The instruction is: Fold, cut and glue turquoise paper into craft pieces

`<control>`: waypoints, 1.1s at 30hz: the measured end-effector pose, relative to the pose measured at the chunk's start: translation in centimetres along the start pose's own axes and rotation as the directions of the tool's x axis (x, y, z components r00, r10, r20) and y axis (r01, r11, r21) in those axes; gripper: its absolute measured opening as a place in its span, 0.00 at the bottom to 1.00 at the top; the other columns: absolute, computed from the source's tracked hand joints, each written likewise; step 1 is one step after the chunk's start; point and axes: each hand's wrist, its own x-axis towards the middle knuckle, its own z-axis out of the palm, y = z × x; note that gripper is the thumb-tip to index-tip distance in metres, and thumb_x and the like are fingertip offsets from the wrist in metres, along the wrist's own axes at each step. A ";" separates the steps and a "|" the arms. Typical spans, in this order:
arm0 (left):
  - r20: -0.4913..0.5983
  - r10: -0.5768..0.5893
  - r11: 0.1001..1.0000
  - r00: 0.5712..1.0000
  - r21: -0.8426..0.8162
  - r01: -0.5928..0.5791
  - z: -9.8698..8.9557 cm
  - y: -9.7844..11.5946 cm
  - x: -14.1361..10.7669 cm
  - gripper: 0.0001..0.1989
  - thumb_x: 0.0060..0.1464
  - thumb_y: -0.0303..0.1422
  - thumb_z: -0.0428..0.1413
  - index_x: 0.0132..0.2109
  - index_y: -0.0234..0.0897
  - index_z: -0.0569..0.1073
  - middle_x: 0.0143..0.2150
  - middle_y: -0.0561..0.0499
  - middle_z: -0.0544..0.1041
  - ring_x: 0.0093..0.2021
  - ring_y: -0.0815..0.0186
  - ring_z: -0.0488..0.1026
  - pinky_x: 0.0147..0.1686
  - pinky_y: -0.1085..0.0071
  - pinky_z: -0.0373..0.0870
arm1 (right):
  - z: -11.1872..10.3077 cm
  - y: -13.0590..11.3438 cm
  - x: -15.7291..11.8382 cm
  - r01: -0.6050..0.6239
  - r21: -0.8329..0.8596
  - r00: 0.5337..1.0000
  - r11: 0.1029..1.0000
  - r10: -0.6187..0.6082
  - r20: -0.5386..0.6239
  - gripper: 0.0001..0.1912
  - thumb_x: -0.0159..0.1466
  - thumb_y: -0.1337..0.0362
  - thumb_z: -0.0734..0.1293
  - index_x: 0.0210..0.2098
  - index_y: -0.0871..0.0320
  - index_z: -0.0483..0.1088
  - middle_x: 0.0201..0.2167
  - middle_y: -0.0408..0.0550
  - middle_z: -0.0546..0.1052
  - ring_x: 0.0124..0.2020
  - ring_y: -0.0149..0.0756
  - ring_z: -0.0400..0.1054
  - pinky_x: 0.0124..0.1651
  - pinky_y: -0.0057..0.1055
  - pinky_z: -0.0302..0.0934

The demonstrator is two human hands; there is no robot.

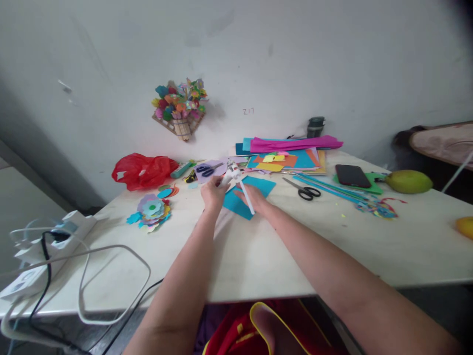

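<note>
My left hand (214, 193) is wrapped round the handle of a white glue gun (233, 171), nose away from me. A long white glue stick (247, 198) sticks out of its back, slanting towards me. Under the gun lies a sheet of blue paper (264, 184), turned at an angle on the table. My right hand (254, 197) rests on this sheet with its fingers stretched out, partly behind the glue stick. Black-handled scissors (305, 190) lie to the right of the sheet.
Paper flowers (151, 209) and a red plastic bag (142, 170) lie at left. A power strip (48, 256) with cables occupies the left edge. Coloured paper (291, 160) is stacked at the back. A phone (352, 176), blue strips (328, 188) and a green fruit (408, 181) are at right.
</note>
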 end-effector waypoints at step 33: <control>0.343 -0.091 0.912 0.935 0.405 -0.060 0.7 -2.6 0.2 0.13 0.51 0.36 0.53 0.44 0.42 0.76 0.45 0.45 0.75 0.50 0.58 0.68 0.46 0.66 0.65 | -2.8 1.6 0.4 -0.274 0.899 0.835 0.342 0.548 0.046 0.08 0.50 0.67 0.67 0.24 0.59 0.61 0.11 0.35 0.64 0.10 0.23 0.54 0.12 0.22 0.50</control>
